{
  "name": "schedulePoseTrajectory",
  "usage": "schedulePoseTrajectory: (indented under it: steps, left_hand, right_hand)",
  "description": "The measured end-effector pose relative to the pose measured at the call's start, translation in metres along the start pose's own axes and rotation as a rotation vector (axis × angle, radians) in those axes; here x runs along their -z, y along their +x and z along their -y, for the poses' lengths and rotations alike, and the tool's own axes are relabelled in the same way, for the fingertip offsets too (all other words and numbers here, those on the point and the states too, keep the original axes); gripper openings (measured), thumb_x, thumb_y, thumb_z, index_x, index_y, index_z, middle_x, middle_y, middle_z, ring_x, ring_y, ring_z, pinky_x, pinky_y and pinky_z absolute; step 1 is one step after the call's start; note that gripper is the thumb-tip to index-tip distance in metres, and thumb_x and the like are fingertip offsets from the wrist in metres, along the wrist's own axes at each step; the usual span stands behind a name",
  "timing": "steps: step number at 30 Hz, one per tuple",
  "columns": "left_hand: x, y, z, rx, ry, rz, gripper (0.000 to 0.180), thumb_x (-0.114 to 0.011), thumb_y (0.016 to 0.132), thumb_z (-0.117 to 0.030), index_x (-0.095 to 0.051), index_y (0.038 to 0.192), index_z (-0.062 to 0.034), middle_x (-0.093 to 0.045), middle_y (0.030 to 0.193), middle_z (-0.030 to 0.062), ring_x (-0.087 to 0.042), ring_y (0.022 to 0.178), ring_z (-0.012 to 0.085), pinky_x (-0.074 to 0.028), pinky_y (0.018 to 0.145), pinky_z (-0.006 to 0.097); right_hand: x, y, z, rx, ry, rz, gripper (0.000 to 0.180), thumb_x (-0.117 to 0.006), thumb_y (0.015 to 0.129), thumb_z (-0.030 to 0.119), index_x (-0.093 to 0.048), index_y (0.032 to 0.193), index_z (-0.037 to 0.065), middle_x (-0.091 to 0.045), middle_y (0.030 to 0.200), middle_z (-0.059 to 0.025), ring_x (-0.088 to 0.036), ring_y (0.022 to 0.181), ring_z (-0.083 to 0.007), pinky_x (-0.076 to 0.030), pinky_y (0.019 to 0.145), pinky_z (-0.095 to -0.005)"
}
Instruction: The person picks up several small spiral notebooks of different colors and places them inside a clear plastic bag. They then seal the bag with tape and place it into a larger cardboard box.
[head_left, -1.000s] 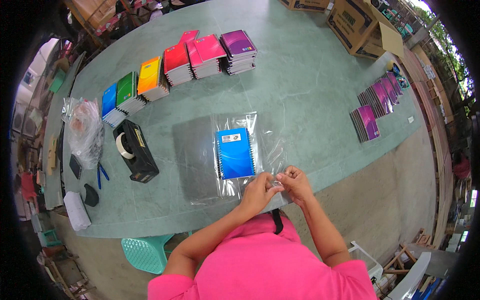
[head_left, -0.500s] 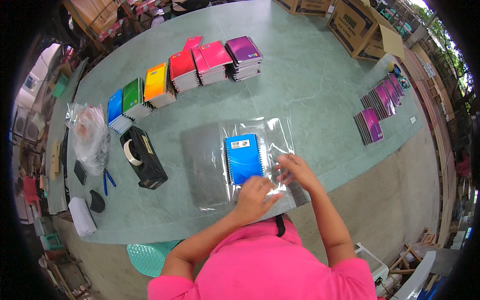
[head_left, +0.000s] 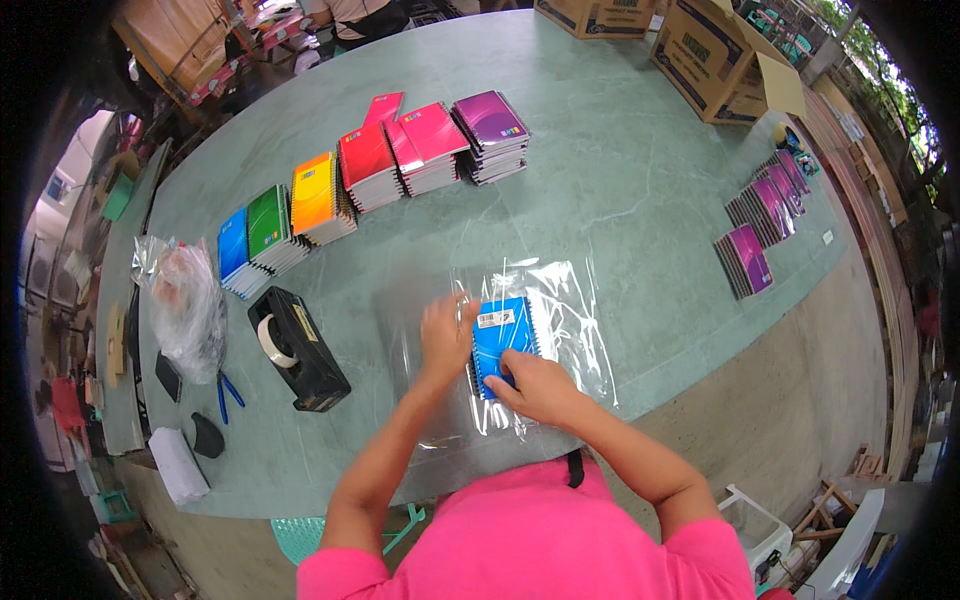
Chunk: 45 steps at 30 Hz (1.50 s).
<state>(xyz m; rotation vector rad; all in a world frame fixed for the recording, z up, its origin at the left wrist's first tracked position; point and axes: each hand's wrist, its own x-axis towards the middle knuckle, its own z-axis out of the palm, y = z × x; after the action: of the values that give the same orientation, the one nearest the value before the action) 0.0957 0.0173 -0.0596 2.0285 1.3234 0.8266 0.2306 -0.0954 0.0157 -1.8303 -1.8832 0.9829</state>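
A blue spiral notebook (head_left: 506,330) with a white label lies on sheets of clear plastic film (head_left: 580,345) in front of me. My right hand (head_left: 540,385) rests on the lower part of its cover, thumb and fingers apart. At the notebook's left edge is my left hand (head_left: 447,335), over the film with its fingers stretched upward and somewhat apart. Slight blur hides whether those fingertips touch the film. To the left stands a black tape dispenser (head_left: 318,365) with a roll of tape.
Notebook stacks run across the table: blue (head_left: 234,250), green (head_left: 268,225), yellow (head_left: 318,190), red (head_left: 368,160), pink (head_left: 432,135), purple (head_left: 490,125). Bundled purple notebooks (head_left: 745,262) lie right. A plastic bag (head_left: 185,310) and blue-handled tool (head_left: 229,392) sit left; cardboard boxes (head_left: 700,60) stand far right.
My left hand has moved left and up, from the notebook's lower edge to its left side. My right hand has come in from the film's right side onto the cover.
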Motion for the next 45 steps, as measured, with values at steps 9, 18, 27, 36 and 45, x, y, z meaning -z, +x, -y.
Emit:
schedulePoseTrajectory:
  steps: [9,18,27,36,45]
  left_hand:
    - [0.002,0.128,-0.048,0.191,-0.343,0.441,0.032,-0.067,0.071,-0.008,-0.06,0.102,-0.0041,-0.059,0.074,0.007,-0.056,0.067,0.0182,-0.047,0.063,0.031]
    - [-0.028,0.121,-0.032,-0.215,-0.174,0.988,0.024,-0.063,0.064,-0.007,-0.062,0.088,-0.0037,-0.062,0.083,0.0129,-0.059,0.078,0.0291,-0.047,0.07,0.038]
    - [0.049,0.091,0.054,-0.207,0.302,0.816,0.027,-0.067,0.061,-0.01,-0.062,0.087,-0.0033,-0.064,0.076,0.0116,-0.061,0.075,0.0281,-0.048,0.069,0.036]
    - [0.077,0.001,0.043,0.657,-0.7,0.115,0.038,-0.069,0.073,-0.023,-0.057,0.1,0.0001,-0.064,0.084,0.0092,-0.062,0.075,0.0209,-0.048,0.067,0.034]
    - [0.066,-0.052,-0.031,0.273,0.024,0.367,0.022,-0.054,0.084,-0.022,-0.052,0.082,0.0003,-0.059,0.073,0.0158,-0.058,0.062,0.0228,-0.044,0.054,0.037]
  right_hand:
    - [-0.003,-0.008,-0.005,-0.021,-0.139,0.075,0.044,-0.047,0.082,0.008,-0.039,0.125,-0.001,-0.059,0.084,-0.0178,-0.06,0.078,-0.0348,-0.047,0.067,-0.0466]
    - [0.005,0.007,-0.004,0.149,-0.353,-0.068,0.059,-0.07,0.067,0.02,-0.047,0.119,0.001,-0.043,0.129,-0.014,-0.036,0.126,-0.0271,-0.031,0.101,-0.0429]
    - [0.004,0.012,-0.012,0.22,-0.394,-0.073,0.073,-0.073,0.062,0.031,-0.045,0.124,0.005,-0.04,0.134,-0.0091,-0.033,0.127,-0.025,-0.03,0.102,-0.0458]
    - [0.015,0.021,-0.031,0.293,-0.38,0.013,0.08,-0.068,0.068,0.045,-0.036,0.132,0.01,-0.031,0.141,-0.0074,-0.025,0.132,-0.0288,-0.024,0.104,-0.0506]
    - [0.014,0.025,-0.047,0.37,-0.342,0.016,0.08,-0.062,0.072,0.054,-0.034,0.133,0.01,-0.028,0.142,-0.0084,-0.019,0.134,-0.0318,-0.021,0.105,-0.0533]
